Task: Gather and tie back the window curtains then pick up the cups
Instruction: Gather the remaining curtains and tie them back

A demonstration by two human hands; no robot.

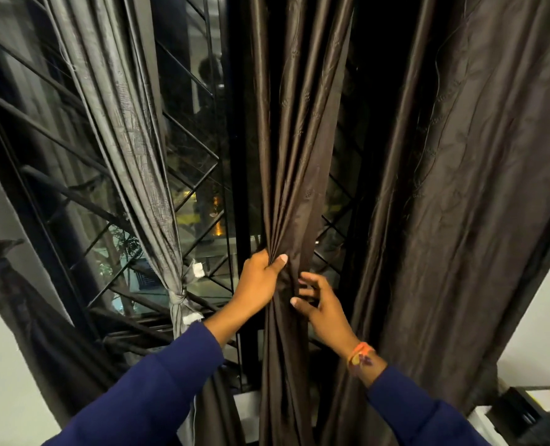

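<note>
Curtain [294, 188] folds bunch inside the gripping left hand [260, 280]; right hand [318, 304] touches them with spread fingers

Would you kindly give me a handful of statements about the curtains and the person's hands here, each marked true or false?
1. The left hand grips the gathered dark brown satin curtain panel. True.
2. The right hand holds a cup. False: it holds nothing; its spread fingers reach to the same brown panel.
3. The pale grey curtain on the left is already knotted. True: a knot sits low on it.
4. The window behind has plain glass with no bars. False: a black metal grille of diagonal bars covers it.
5. An orange thread band is on the right wrist. True.
</note>
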